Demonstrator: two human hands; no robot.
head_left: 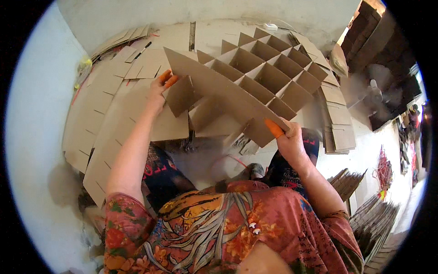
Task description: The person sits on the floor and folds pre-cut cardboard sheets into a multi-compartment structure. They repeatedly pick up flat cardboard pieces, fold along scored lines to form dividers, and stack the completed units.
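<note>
A cardboard grid divider of interlocking brown strips stands tilted in front of me, its square cells facing up. Along its near side runs a long cardboard strip, slanting from upper left to lower right. My right hand pinches the strip's right end, an orange finger cover on its thumb. At the other end, my left hand, with orange covers on its fingertips, is closed at the edge of the divider beside a short cross piece. Part of the left hand's grip is hidden by cardboard.
Flat slotted cardboard sheets lie fanned out at left, with a black marker pen on them. More stacked strips stand at right. A fan is farther right, bundled cardboard lower right. A white wall bounds the left.
</note>
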